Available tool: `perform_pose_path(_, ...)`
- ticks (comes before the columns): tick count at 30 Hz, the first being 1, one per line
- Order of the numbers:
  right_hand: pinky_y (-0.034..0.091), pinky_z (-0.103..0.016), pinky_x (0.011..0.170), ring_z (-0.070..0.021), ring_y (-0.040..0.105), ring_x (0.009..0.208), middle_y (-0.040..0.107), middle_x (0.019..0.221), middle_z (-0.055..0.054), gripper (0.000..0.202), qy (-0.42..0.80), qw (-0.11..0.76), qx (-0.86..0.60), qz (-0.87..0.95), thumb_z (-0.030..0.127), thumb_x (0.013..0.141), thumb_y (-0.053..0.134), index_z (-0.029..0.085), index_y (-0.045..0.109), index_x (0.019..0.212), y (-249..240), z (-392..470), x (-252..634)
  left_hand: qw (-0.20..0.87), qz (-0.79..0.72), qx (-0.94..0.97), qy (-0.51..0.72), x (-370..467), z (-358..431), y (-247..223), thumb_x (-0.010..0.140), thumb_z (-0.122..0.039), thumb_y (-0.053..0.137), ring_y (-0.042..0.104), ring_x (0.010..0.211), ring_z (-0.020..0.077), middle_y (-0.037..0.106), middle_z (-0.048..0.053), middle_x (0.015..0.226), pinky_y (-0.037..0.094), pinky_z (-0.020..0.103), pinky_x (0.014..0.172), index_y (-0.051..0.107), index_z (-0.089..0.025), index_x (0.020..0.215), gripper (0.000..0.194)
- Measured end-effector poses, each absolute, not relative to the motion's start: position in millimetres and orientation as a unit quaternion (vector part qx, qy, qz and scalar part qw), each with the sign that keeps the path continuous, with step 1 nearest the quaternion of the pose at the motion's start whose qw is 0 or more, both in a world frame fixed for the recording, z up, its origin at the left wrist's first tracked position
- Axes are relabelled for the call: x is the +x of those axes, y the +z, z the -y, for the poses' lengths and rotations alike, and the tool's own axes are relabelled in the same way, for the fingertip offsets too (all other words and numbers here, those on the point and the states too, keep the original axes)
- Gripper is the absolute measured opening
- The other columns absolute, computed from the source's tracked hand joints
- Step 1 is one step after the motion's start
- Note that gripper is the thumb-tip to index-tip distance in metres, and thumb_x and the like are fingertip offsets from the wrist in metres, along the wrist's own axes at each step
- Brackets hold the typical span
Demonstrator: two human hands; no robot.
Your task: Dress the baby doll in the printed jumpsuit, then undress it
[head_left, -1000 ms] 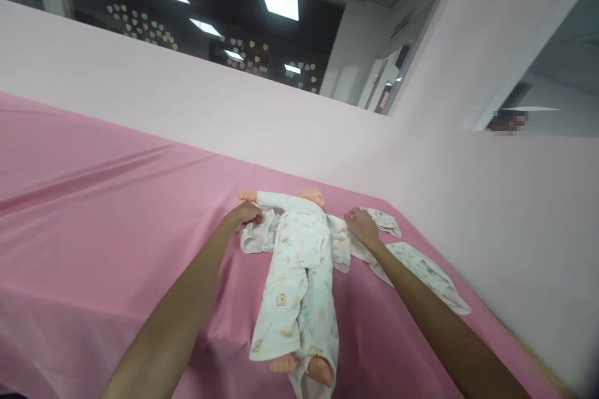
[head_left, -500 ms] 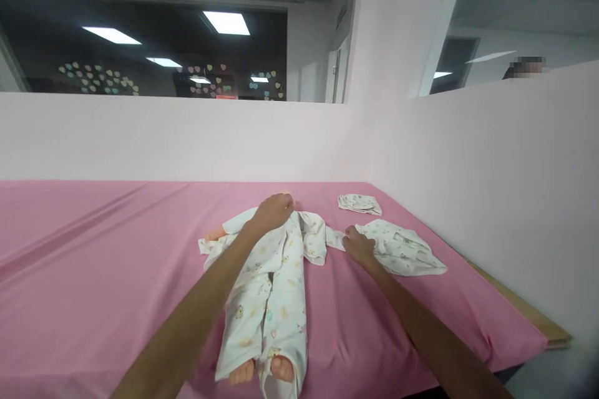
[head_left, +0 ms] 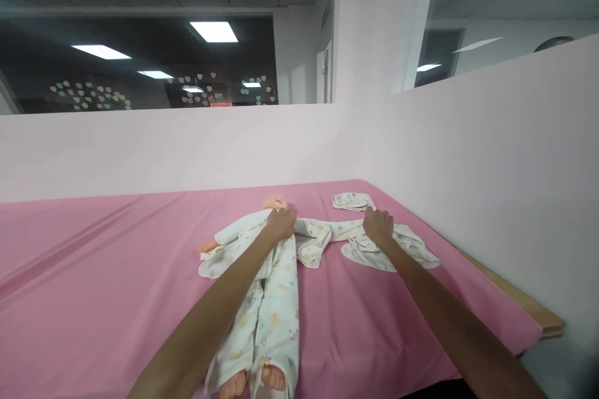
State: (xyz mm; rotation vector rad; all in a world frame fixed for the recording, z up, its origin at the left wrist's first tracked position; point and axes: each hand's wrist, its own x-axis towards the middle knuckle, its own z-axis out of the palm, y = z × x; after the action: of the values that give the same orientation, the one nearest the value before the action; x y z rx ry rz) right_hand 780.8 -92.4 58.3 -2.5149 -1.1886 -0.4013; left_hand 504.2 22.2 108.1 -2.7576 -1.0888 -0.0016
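A baby doll [head_left: 275, 201] lies on its back, feet toward me, in white printed trousers [head_left: 279, 305] and a white printed baby jacket [head_left: 243, 230]. The doll's arm on the left fills that sleeve, its hand poking out. My left hand [head_left: 281, 224] is closed on the jacket near the doll's neck, hiding part of the collar. Off to the right, the other sleeve [head_left: 346, 230] is pulled out straight. Its end is gripped in my right hand [head_left: 379, 225], above a loose white printed cloth [head_left: 416, 246].
A folded white printed cloth [head_left: 352, 201] lies behind the sleeve. The pink sheet [head_left: 116, 287] covers the table, with a bare wooden edge [head_left: 515, 287] at the right. White walls [head_left: 187, 149] with windows stand at the back and right.
My right hand has moved right and up, drawing the sleeve out longer and straighter. My left hand has come down slightly from the doll's head, which now shows more. The view has shifted a little.
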Motion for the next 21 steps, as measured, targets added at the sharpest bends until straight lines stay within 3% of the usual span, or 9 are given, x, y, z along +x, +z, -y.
perform_pose_path(3,0.035,-0.047,0.096,-0.0347,0.051,0.117,0.054,0.128,-0.022,0.038,-0.131,0.219,-0.879,0.402,0.031,0.098,0.036,0.014,0.061,0.120,44.8,81.7,732.2,0.095,0.365,-0.926,0.004,515.9,-17.7,102.6,0.084,-0.011,0.054,0.056,0.121,0.0320,0.066,0.019,0.121,0.041,0.046,0.102,0.069,-0.013,0.109,0.030)
perform_pose_path(5,0.034,-0.049,0.099,-0.0338,0.049,0.119,0.053,0.130,-0.019,0.049,-0.093,0.255,-0.862,0.427,0.050,0.098,0.035,0.016,0.060,0.122,40.4,73.3,698.0,0.094,0.360,-0.928,0.012,525.0,-14.3,96.4,0.084,-0.013,0.056,0.059,0.118,0.0320,0.067,0.019,0.120,0.041,0.045,0.102,0.070,-0.013,0.109,0.028)
perform_pose_path(7,0.031,-0.052,0.102,-0.0362,0.044,0.125,0.053,0.130,-0.020,0.057,-0.056,0.263,-0.849,0.454,0.060,0.095,0.036,0.014,0.061,0.120,38.4,65.9,670.1,0.091,0.354,-0.931,0.017,533.3,-11.7,89.5,0.084,-0.016,0.058,0.062,0.113,0.0319,0.068,0.019,0.117,0.043,0.042,0.100,0.071,-0.013,0.107,0.026)
perform_pose_path(9,0.031,-0.053,0.101,-0.0374,0.045,0.124,0.054,0.127,-0.022,0.055,-0.021,0.248,-0.844,0.475,0.058,0.095,0.039,0.014,0.061,0.118,36.3,61.6,652.3,0.090,0.351,-0.932,0.011,539.7,-11.1,83.6,0.086,-0.018,0.057,0.063,0.112,0.0320,0.067,0.020,0.119,0.045,0.041,0.097,0.069,-0.013,0.112,0.029)
perform_pose_path(12,0.033,-0.050,0.097,-0.0364,0.049,0.120,0.056,0.125,-0.021,0.036,-0.050,0.207,-0.843,0.494,0.039,0.094,0.047,0.016,0.058,0.120,31.0,62.2,645.8,0.090,0.351,-0.932,-0.004,545.5,-13.9,78.4,0.086,-0.018,0.056,0.063,0.113,0.0320,0.064,0.021,0.124,0.046,0.041,0.096,0.060,-0.011,0.125,0.041)
perform_pose_path(16,0.036,-0.042,0.094,-0.0302,0.056,0.115,0.063,0.119,-0.015,0.027,-0.057,0.196,-0.837,0.508,0.022,0.094,0.042,0.019,0.057,0.116,26.9,67.6,659.4,0.085,0.336,-0.938,-0.008,549.9,-20.6,75.7,0.088,-0.022,0.053,0.064,0.113,0.0294,0.062,0.019,0.127,0.048,0.038,0.094,0.056,-0.014,0.128,0.042)
perform_pose_path(21,0.040,-0.039,0.090,-0.0308,0.062,0.111,0.069,0.106,-0.019,0.034,-0.020,0.257,-0.867,0.426,0.035,0.096,0.039,0.014,0.059,0.114,32.4,69.8,679.5,0.084,0.318,-0.944,0.007,552.0,-27.7,72.8,0.089,-0.028,0.051,0.065,0.110,0.0307,0.064,0.017,0.125,0.050,0.039,0.091,0.060,-0.016,0.124,0.038)
